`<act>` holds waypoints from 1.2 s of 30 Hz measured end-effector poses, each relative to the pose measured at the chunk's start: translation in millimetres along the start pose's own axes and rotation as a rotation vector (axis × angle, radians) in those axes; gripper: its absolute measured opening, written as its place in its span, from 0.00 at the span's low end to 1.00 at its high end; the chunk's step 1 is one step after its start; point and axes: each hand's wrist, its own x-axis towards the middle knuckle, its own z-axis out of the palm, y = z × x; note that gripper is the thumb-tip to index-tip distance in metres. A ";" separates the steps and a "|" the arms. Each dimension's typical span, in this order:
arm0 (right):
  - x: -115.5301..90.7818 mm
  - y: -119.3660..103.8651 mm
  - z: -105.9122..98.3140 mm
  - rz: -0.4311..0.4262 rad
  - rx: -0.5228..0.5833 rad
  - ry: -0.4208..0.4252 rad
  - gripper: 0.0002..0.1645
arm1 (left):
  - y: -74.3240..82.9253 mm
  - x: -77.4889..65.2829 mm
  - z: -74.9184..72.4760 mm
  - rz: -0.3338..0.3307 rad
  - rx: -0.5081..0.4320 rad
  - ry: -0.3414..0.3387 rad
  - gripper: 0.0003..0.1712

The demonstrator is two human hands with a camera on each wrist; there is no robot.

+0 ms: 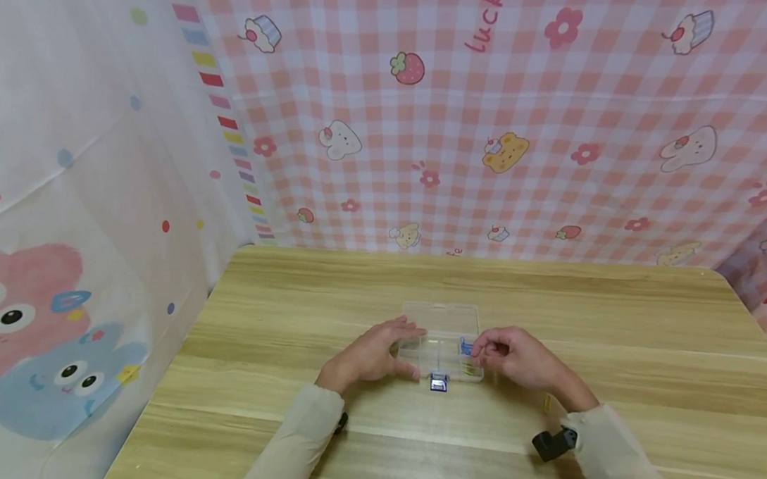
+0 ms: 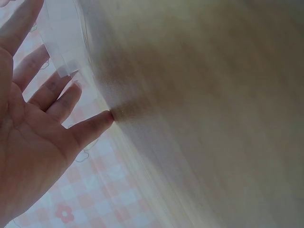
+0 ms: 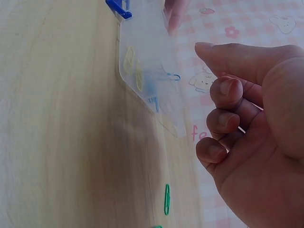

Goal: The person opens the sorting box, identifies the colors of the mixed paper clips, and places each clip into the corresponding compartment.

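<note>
A clear plastic box with dividers lies on the table, its transparent lid folded back behind it. Blue paper clips and yellow paper clips sit in separate compartments on its right side. A blue latch juts from the front edge. My left hand rests around the box's left end, thumb at the front and fingers extended at the back. Over the right end, my right hand hovers with bent fingers beside the blue clips. No object shows between its fingers in the right wrist view.
A yellow paper clip lies on the wooden table by the right wrist. In the right wrist view, a green paper clip lies on the tabletop. Behind the table hangs a pink checked cloth.
</note>
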 end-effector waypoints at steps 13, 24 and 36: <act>-24.7 8.6 -20.7 0.013 -0.032 0.041 0.04 | -0.2 -0.6 1.3 -0.002 0.006 -0.004 0.41; -62.2 27.6 -45.0 0.008 -0.023 0.084 0.04 | -1.7 0.0 2.4 0.008 0.018 0.007 0.41; -91.2 56.9 -57.5 -0.035 -0.071 0.143 0.03 | 0.1 0.0 1.6 0.001 0.022 0.007 0.42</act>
